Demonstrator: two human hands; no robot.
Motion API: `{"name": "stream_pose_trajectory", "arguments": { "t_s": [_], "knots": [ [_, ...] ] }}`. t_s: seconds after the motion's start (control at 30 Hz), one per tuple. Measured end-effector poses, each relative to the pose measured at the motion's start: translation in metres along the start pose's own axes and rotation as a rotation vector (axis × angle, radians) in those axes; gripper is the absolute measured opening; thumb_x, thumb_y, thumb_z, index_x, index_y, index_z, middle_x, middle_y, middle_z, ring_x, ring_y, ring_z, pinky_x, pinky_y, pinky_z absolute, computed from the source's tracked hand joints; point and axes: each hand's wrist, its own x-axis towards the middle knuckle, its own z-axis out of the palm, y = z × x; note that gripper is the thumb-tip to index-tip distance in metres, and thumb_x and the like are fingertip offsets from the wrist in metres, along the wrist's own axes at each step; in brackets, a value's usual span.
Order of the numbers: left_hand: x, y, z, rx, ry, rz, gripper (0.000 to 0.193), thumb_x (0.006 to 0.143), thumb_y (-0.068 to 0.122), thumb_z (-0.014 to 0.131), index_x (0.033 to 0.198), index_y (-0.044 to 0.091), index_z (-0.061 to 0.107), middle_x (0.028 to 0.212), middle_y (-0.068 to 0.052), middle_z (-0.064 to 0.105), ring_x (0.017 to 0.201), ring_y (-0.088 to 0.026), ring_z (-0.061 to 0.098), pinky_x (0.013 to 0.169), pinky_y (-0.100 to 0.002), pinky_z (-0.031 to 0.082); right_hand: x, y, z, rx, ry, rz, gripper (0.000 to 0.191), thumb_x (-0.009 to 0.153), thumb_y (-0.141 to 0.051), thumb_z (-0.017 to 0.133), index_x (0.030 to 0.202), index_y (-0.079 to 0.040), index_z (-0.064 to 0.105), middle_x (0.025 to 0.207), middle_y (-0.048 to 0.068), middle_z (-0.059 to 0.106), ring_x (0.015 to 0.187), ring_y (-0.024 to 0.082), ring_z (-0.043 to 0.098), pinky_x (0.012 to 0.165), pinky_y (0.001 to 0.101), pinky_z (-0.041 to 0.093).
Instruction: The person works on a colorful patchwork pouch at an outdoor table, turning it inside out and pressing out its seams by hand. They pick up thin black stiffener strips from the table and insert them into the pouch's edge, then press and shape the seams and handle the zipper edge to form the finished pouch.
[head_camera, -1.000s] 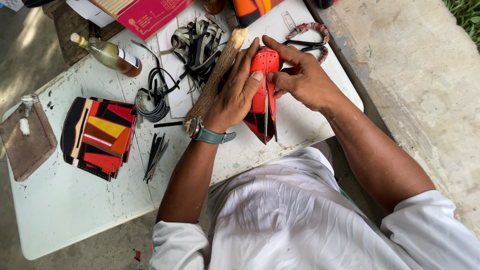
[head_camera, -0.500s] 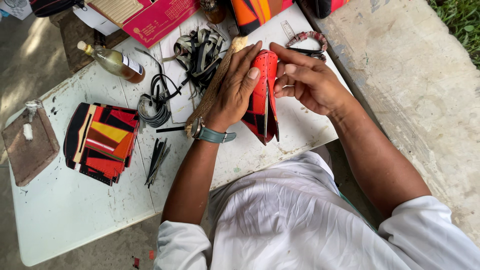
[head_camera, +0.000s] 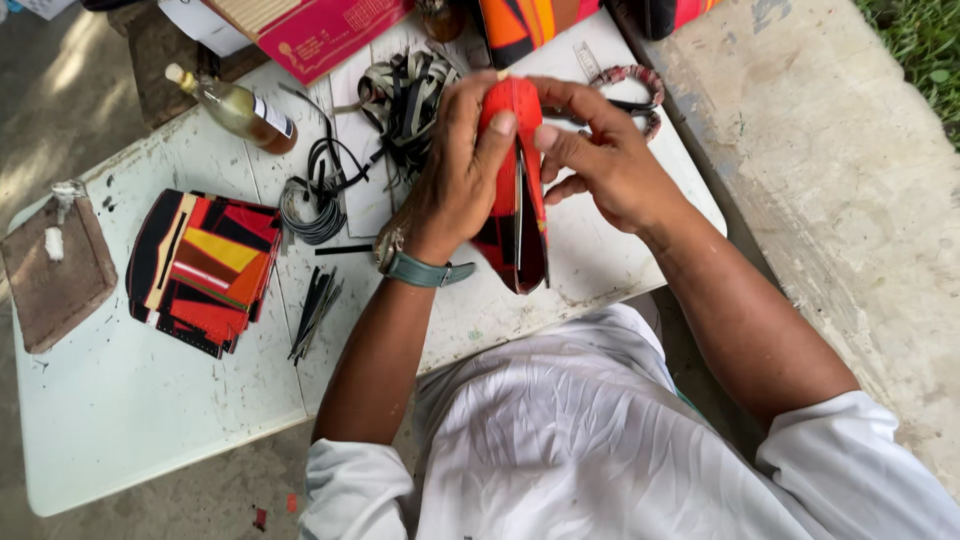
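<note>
On the white table (head_camera: 150, 400), at 12 o'clock from the shirt: red and black folded piece (head_camera: 515, 200) now lifted higher, standing on end. Left hand (head_camera: 455, 180) closed around its left side, thumb pressed on top. Right hand (head_camera: 600, 160) pinching the right edge, moved in closer. Wristwatch (head_camera: 420, 268) at 7 o'clock.
</note>
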Motion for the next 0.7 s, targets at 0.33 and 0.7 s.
{"name": "stream_pose_trajectory", "arguments": {
  "t_s": [0.33,0.7],
  "knots": [
    [-0.012,-0.003,0.0,-0.016,-0.033,0.061,0.046,0.115,0.034,0.046,0.141,-0.003,0.055,0.135,-0.018,0.061,0.128,-0.03,0.062,0.11,-0.039,0.048,-0.001,0.011,0.003,0.189,-0.111,0.143,0.067,0.1,-0.025,0.068,0.162,-0.015,0.043,0.124,0.003,0.063,0.091,0.008,0.066,0.084,0.0289,0.064],
    [0.019,-0.035,-0.004,-0.441,0.127,-0.193,0.04,0.114,0.037,0.054,0.124,-0.002,0.061,0.108,-0.008,0.066,0.099,-0.014,0.059,0.093,-0.033,0.052,0.018,-0.019,0.011,-0.678,-0.041,-0.069,0.092,0.082,-0.032,0.079,0.16,-0.007,0.037,0.152,0.016,0.055,0.138,0.023,0.058,0.099,0.0375,0.053]
  ]
}}
